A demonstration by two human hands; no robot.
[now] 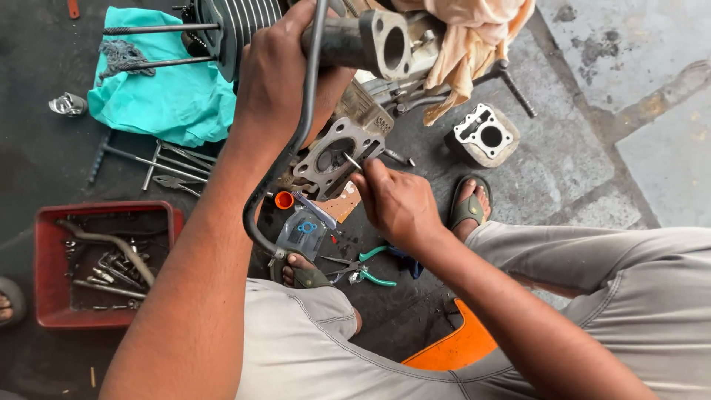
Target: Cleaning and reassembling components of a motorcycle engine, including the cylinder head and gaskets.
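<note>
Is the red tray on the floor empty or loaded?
Loaded. The red tray holds a bent metal rod and several loose bolts and small tools on its dark, oily bottom.

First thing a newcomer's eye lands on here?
The two hands at centre: the left hand grips the engine part up top, and the right hand holds a thin metal tool to the gasket face below it. Next, the red tray of bolts at lower left and the teal cloth at upper left.

red tray [44, 222] of tools, left | teal cloth [170, 96], upper left | loose engine cylinder [483, 135], right | green-handled pliers [370, 275], centre
</note>
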